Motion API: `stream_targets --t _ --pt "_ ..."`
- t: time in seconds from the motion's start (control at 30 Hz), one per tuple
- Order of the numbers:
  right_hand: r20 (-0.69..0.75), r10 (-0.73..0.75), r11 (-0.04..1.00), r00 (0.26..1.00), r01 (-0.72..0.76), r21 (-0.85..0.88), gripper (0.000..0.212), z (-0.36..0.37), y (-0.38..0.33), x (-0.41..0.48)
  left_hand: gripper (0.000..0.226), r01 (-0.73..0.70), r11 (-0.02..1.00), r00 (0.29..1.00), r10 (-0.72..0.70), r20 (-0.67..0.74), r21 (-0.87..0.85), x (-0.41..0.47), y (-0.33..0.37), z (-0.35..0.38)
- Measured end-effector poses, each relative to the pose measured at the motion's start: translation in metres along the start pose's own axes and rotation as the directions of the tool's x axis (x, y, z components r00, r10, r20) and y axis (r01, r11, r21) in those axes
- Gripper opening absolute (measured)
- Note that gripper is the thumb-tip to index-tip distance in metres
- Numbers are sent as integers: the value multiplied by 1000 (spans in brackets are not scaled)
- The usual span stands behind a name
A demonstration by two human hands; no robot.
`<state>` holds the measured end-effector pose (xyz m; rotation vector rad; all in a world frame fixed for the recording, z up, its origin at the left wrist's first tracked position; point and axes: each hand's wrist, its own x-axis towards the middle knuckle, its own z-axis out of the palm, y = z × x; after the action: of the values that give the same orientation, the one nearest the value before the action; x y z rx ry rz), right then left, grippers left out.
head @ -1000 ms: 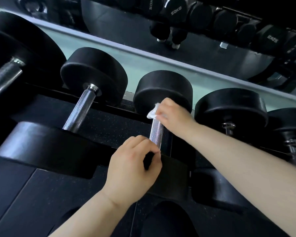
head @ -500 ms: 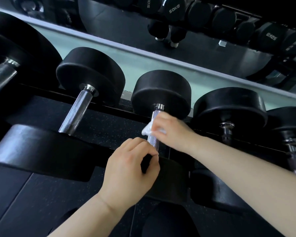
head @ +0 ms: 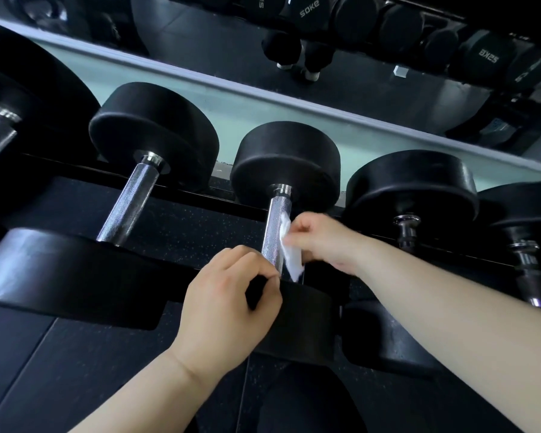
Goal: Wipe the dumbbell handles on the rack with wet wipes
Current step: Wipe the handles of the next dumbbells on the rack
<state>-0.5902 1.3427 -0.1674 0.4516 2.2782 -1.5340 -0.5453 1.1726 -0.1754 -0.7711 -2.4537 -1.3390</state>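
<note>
Black dumbbells lie side by side on a rack. The middle dumbbell has a knurled chrome handle (head: 275, 226) running from its far head (head: 286, 160) to its near head (head: 297, 320). My right hand (head: 322, 242) pinches a crumpled white wet wipe (head: 289, 254) against the right side of that handle, near its lower end. My left hand (head: 228, 304) grips the top edge of the near head, fingers curled over it just left of the handle.
Another dumbbell with a bare chrome handle (head: 128, 207) lies to the left, and smaller dumbbells (head: 409, 195) lie to the right. Behind the rack a mirror (head: 356, 89) shows the floor, a person's feet and more dumbbells. Dark floor lies below.
My right hand has slid the wipe down the handle from the far head toward the near end, baring the upper handle. My left hand has stayed on the near head.
</note>
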Motion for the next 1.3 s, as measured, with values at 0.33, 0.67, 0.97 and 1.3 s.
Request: stream_targets --t 0.33,0.67,0.97,1.3 --pt "-300 -100 985 949 51 -166 24 -4 -15 18 12 6 1000 1000 -6 4 3 0 0 0" --pt "-254 -124 977 959 72 -203 28 0 -12 8 6 21 1000 1000 -21 23 -18 1 1 -1" --pt "-167 -199 975 966 178 -133 19 -7 -16 -19 8 55 997 998 -52 43 -55 0 0 0" --pt "-24 -364 931 931 365 19 21 21 -30 -55 60 35 999 999 -36 -22 -35 7 2 -6"
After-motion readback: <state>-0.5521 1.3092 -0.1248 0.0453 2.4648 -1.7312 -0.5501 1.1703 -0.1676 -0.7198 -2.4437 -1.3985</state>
